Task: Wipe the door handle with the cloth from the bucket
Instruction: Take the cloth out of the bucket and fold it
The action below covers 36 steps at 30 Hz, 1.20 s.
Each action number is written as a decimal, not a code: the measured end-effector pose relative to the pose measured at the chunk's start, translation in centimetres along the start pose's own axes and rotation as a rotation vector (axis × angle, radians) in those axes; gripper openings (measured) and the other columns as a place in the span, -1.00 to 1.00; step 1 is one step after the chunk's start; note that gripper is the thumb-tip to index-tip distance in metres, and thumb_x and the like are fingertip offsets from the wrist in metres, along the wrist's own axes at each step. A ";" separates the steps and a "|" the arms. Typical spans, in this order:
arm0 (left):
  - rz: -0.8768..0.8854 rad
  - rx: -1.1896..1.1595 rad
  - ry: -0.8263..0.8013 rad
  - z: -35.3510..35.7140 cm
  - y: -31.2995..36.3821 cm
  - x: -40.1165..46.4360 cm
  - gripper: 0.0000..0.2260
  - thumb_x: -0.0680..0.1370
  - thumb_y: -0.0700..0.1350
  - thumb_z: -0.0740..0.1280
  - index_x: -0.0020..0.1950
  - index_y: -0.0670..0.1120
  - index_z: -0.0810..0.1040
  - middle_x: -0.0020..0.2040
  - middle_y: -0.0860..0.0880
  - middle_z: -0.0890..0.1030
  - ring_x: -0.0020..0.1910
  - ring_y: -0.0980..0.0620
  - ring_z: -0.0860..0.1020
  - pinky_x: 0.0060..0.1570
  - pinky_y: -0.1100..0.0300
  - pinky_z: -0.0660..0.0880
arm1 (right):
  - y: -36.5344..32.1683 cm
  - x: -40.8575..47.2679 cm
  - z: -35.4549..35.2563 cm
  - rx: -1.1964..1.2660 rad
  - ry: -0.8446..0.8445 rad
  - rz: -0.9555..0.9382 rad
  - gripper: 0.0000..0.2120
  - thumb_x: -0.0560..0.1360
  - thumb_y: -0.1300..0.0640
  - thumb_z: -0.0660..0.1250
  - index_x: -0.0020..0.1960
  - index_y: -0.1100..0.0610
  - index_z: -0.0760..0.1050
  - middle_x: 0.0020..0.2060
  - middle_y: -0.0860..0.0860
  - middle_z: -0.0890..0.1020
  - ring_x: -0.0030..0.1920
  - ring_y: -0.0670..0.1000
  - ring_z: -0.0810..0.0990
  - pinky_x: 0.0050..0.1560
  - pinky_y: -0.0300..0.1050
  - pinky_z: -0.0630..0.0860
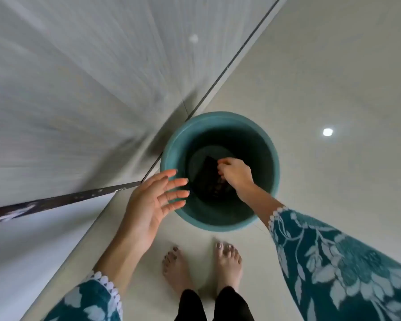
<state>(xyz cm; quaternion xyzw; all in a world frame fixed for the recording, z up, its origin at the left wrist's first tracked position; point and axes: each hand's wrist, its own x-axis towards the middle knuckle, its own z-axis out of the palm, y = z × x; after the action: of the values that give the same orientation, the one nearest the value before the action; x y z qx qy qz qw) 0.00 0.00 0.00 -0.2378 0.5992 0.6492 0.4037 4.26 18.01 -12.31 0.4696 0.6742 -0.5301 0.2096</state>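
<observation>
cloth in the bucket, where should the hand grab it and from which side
Pinch the near right part of the dark cloth, coming straight down through the teal bucket's open mouth. It lies flat on the bottom and the tall walls block any sideways approach. The right hand is already inside, on the cloth; whether it grips is unclear.

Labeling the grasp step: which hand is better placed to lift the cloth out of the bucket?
Right. The right hand is already down inside the bucket, fingers curled at the dark cloth on its bottom. The left hand hangs open outside and above the near rim, holding nothing.
</observation>
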 end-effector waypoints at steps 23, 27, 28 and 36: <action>0.146 0.158 0.017 1.4 8.5 -12.3 -0.86 0.50 -0.17 0.31 0.04 -0.09 0.58 -0.06 -0.07 0.69 -0.10 -0.02 0.63 -0.10 0.13 0.53 | -8.4 -16.1 -6.2 -0.504 -0.093 -0.320 -0.74 0.43 -0.04 0.37 0.02 0.10 0.57 -0.03 0.02 0.63 -0.03 0.01 0.55 -0.03 -0.12 0.42; 0.273 0.372 -0.006 2.2 15.5 -23.7 -0.70 0.42 -0.08 0.39 0.15 0.00 0.55 0.06 0.07 0.61 0.00 0.19 0.57 -0.13 0.47 0.45 | -16.7 -30.2 -11.8 -0.399 -0.144 -0.544 -0.79 0.46 0.02 0.36 -0.01 0.14 0.56 -0.25 -0.03 0.61 -0.26 -0.14 0.51 -0.18 -0.37 0.37; 0.304 0.456 -0.014 2.0 17.2 -26.6 -0.64 0.42 -0.05 0.40 0.21 0.01 0.52 0.09 0.07 0.59 -0.01 0.23 0.55 -0.16 0.52 0.42 | -18.9 -33.4 -12.6 -0.404 -0.161 -0.628 -0.77 0.46 -0.01 0.35 -0.02 0.14 0.56 -0.29 -0.08 0.59 -0.29 -0.18 0.50 -0.23 -0.45 0.33; 0.578 0.635 0.367 -3.9 23.8 -46.6 -0.80 0.42 -0.09 0.47 0.02 -0.06 0.59 -0.16 0.04 0.64 -0.16 0.07 0.59 -0.19 0.43 0.46 | -32.2 -54.3 -8.4 -0.455 -0.434 -1.099 -0.72 0.39 -0.06 0.32 0.02 0.07 0.58 -0.30 -0.21 0.56 -0.27 -0.23 0.50 -0.23 -0.45 0.35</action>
<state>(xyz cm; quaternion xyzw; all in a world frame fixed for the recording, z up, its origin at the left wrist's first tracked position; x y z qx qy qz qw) 6.27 -13.86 50.24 -0.0366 0.8714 0.4667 0.1465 4.12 3.48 49.67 -0.1195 0.8548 -0.4870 0.1334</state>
